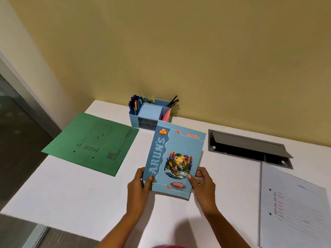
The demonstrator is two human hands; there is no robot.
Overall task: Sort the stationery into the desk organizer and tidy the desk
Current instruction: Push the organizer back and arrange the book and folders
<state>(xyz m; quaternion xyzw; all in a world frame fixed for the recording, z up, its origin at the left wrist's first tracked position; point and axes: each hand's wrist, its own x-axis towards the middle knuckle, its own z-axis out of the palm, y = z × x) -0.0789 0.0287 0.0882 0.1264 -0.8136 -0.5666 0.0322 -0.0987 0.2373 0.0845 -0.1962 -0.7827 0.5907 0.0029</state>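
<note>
A blue notebook (174, 158) with a colourful cover picture is lifted over the middle of the white desk (71, 190), tilted up toward me. My left hand (138, 189) grips its lower left edge, thumb on the cover. My right hand (203, 183) grips its lower right edge the same way. Behind it, against the wall, stands the light blue desk organizer (149, 114), holding several pens on its left, dark pencils at its back right, and pink sticky notes in a front slot.
A green file folder (93, 142) lies flat at the desk's left, overhanging the edge. A white folder (293, 206) lies at the right edge. A grey cable tray (249, 149) with its lid open is set into the desk behind it.
</note>
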